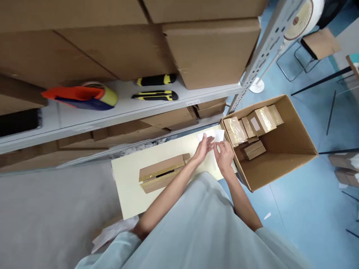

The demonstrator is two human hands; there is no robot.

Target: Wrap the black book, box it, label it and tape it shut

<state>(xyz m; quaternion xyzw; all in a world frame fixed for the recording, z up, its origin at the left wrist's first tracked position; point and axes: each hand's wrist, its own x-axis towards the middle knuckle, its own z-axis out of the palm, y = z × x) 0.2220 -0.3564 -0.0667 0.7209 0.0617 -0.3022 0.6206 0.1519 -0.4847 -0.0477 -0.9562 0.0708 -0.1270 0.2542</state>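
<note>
Both hands are close together over the right end of a cream tabletop. My left hand has its fingers stretched out toward the other hand, with white paper behind them. My right hand is closed in a pinch at the edge of a small white label; the exact contact is partly hidden by the fingers. A long cardboard box with a dark gap along its top lies on the tabletop, left of my left forearm.
A large open carton with several small taped boxes stands on the right. On the shelf ahead are two utility knives, a tape roll and big cartons. A metal post rises at the shelf's end.
</note>
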